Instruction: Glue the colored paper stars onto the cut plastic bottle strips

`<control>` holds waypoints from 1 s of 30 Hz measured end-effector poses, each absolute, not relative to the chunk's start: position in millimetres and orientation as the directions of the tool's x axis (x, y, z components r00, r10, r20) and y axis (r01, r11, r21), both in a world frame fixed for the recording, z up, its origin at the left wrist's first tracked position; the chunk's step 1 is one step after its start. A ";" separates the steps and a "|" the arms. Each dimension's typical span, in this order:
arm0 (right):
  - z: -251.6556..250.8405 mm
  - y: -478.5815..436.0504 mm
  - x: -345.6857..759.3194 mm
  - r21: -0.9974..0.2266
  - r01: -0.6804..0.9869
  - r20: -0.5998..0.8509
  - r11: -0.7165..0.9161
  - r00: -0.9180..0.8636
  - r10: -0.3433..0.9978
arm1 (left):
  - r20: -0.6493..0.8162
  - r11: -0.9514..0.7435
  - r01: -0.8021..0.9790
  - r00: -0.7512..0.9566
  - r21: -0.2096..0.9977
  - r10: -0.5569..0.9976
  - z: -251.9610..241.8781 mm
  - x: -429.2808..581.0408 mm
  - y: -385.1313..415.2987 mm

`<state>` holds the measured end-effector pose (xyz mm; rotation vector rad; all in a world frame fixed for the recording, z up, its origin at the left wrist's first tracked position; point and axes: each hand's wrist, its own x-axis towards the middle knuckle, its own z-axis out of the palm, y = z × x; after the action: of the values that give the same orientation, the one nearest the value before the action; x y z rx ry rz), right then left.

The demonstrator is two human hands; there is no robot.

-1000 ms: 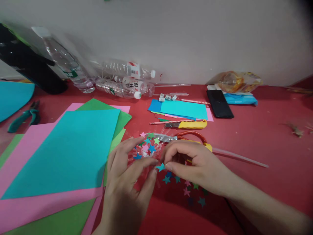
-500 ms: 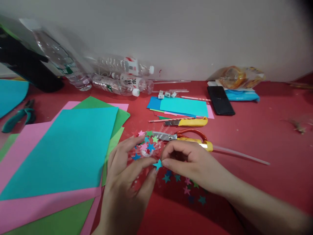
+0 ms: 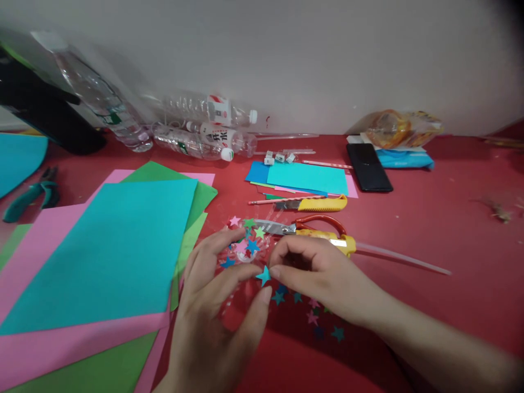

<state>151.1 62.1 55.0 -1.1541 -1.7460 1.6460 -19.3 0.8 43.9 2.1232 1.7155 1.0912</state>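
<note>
Pinched between the thumb and index finger of my right hand [image 3: 327, 273] is a light-blue paper star [image 3: 264, 276]. My left hand [image 3: 219, 300] is open around the star's left side, its thumb apart from it and its index fingertip beside it. Beyond the left fingers lies a clear plastic piece with thin splayed strips [image 3: 246, 256]. Pink, green and blue stars, one a blue star [image 3: 252, 246], sit over it. More small stars, including a teal star [image 3: 338, 334], lie scattered on the red table below my right hand.
Scissors [image 3: 303, 229], a yellow cutter [image 3: 323, 204] and paper strips [image 3: 307, 177] lie behind my hands. Coloured sheets [image 3: 110, 251] and pliers [image 3: 35, 194] are at left. Bottles [image 3: 196, 144] line the wall; a phone [image 3: 369, 168] lies at right.
My left thumb has moved down and right, away from the light-blue star, so the left fingers are apart. My right hand still pinches the star in nearly the same place.
</note>
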 end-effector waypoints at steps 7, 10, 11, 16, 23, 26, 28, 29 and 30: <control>59.8 61.0 150.6 -0.960 0.279 -0.183 -0.035 -0.526 0.831 | 0.433 -0.317 0.756 0.049 0.573 0.900 40.3 -20.0 3.6; 61.8 59.9 150.1 -0.952 0.305 -0.167 -0.004 -0.510 0.844 | 0.438 -0.320 0.756 0.050 0.571 0.897 41.4 -20.0 3.2; 62.2 59.4 149.7 -0.950 0.311 -0.158 0.010 -0.509 0.846 | 0.440 -0.319 0.755 0.046 0.572 0.897 42.0 -19.8 2.9; 62.8 57.8 147.9 -0.961 0.275 -0.129 0.025 -0.527 0.840 | 0.415 -0.292 0.746 0.022 0.599 0.909 43.8 -18.7 2.1; 60.6 58.7 148.0 -0.971 0.239 -0.145 -0.016 -0.535 0.832 | 0.376 -0.260 0.706 -0.009 0.658 0.927 42.3 -18.7 1.1; 60.6 58.4 148.0 -0.969 0.248 -0.144 -0.009 -0.533 0.834 | 0.358 -0.243 0.683 -0.029 0.689 0.933 41.5 -18.5 -0.6; 61.0 58.4 147.6 -0.967 0.254 -0.139 0.002 -0.535 0.834 | 0.353 -0.236 0.679 -0.038 0.696 0.935 41.2 -18.3 -1.2; 61.1 58.4 147.5 -0.967 0.255 -0.134 0.008 -0.536 0.834 | 0.351 -0.232 0.682 -0.038 0.694 0.936 41.2 -18.3 -1.2; 61.2 58.4 147.3 -0.967 0.254 -0.130 0.012 -0.537 0.834 | 0.351 -0.228 0.687 -0.041 0.690 0.936 41.2 -18.3 -1.1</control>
<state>147.3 58.4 61.2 -1.1121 -1.8069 1.5525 -18.3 -1.1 41.2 1.9318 1.7215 1.1422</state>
